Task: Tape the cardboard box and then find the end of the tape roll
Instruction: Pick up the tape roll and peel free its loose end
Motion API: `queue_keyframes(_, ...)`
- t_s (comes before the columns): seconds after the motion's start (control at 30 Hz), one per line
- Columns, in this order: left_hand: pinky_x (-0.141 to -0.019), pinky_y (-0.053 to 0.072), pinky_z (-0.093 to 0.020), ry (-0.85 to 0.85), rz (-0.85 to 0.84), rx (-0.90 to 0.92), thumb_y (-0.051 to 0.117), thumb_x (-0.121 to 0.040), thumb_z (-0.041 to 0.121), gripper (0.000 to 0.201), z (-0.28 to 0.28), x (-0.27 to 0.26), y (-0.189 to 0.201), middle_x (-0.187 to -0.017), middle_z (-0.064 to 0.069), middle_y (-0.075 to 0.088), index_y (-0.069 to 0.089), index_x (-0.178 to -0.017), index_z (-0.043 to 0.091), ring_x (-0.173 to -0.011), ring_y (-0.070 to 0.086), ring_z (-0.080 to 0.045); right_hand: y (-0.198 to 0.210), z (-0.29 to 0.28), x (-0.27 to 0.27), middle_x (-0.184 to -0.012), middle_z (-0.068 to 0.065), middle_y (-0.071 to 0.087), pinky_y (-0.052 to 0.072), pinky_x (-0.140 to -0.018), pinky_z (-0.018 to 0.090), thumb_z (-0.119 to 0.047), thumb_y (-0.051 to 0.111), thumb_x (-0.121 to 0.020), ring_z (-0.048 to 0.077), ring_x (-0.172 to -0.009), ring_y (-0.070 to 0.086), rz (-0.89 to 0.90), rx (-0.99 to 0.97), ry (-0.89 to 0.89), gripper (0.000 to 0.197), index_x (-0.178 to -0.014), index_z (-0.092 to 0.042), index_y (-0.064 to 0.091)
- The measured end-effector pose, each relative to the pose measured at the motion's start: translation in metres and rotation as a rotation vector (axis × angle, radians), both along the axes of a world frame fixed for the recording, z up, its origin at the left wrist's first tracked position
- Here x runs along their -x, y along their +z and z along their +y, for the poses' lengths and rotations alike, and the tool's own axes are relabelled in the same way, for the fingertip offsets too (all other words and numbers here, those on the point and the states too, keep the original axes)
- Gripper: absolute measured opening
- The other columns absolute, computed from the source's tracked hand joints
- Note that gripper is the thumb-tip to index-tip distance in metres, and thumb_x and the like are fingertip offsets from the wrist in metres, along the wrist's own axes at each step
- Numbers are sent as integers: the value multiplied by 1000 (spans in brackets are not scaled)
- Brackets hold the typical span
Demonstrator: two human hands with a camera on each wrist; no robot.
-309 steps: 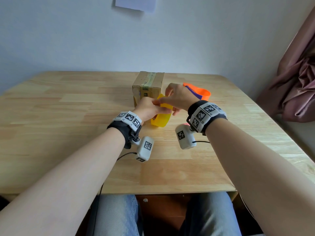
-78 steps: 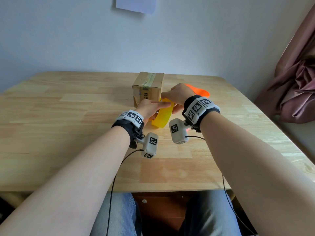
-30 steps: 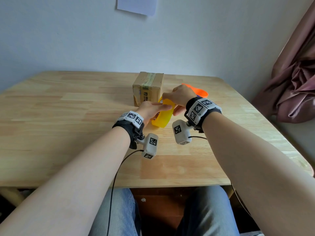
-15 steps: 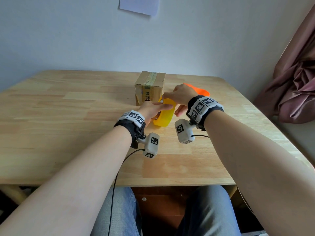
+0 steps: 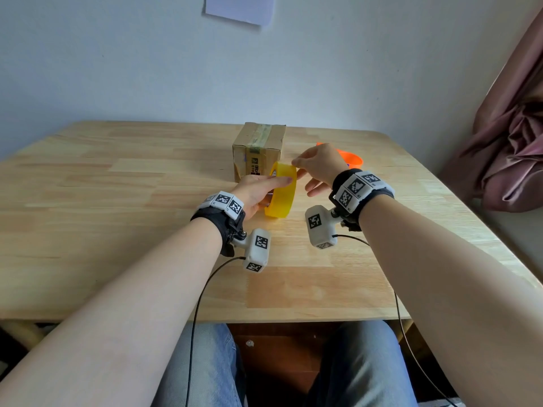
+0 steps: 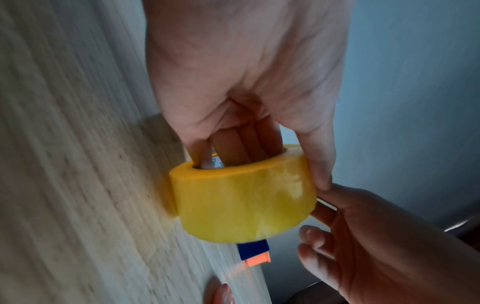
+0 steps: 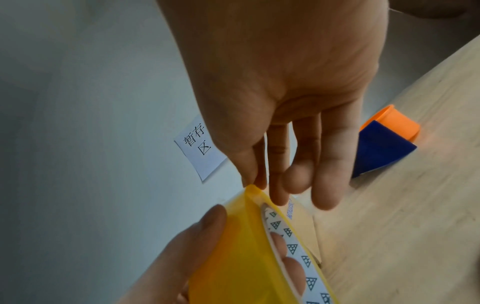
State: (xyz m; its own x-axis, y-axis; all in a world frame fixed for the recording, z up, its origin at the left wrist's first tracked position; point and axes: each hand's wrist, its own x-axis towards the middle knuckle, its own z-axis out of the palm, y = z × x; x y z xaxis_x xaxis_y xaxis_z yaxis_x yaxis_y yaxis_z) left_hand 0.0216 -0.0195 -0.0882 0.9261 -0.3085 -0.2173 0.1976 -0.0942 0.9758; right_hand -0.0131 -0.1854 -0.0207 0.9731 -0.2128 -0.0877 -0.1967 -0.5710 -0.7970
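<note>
Item, tape roll [image 5: 281, 190], centre frame before the taped cardboard box [image 5: 258, 151], above the worktop [image 5: 117, 201]: our left hand [image 5: 255, 192] grips it through the core, our right hand [image 5: 318, 165] pinches its upper rim; we advise rotating slowly, nail feeling for the seam.

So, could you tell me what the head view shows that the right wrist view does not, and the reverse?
Only the head view shows the tape strip over the cardboard box and both wristbands. Only the right wrist view shows the characters on the wall note, the triangle print inside the roll's core, and a blue piece by the orange object. Both show the left hand holding the yellow tape roll and the right hand pinching its top edge.
</note>
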Motion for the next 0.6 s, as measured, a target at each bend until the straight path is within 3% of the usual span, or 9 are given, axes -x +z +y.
queue_keyframes(0.23, -98, 58, -45, -34, 0, 26, 86, -84, 26, 47, 2, -1, -2, -110, -12, 77, 73, -124, 5, -106, 72, -31, 6, 0, -6, -89, 8, 77, 65, -52, 35, -23, 66, -101, 22, -64, 71, -1, 56, 22, 14, -103, -10, 71)
queue_keyframes(0.33, -105, 55, -51, -54, -9, 15, 88, -81, 28, 46, 3, -2, -2, -113, -11, 78, 75, -120, 8, -108, 72, -32, 8, 2, -10, -88, 10, 77, 66, -55, 38, -19, 62, -102, 28, -74, 78, 24, 130, 27, 18, -105, -5, 71)
queue_keyframes(0.47, -107, 53, -54, -34, -43, -26, 95, -49, 49, 84, -3, -2, 3, -114, -8, 80, 76, -121, 11, -111, 73, -31, 10, 6, -14, -86, 18, 75, 67, -64, 47, -16, 53, -103, 32, -65, 78, 55, 259, 32, 21, -108, 0, 65)
queue_keyframes(0.6, -106, 54, -54, -44, -59, -57, 93, -41, 55, 95, -7, -3, 7, -115, -8, 79, 74, -124, 12, -111, 73, -30, 13, 4, -14, -81, 20, 72, 67, -66, 48, -19, 50, -104, 31, -56, 76, 62, 312, 33, 22, -110, -1, 62)
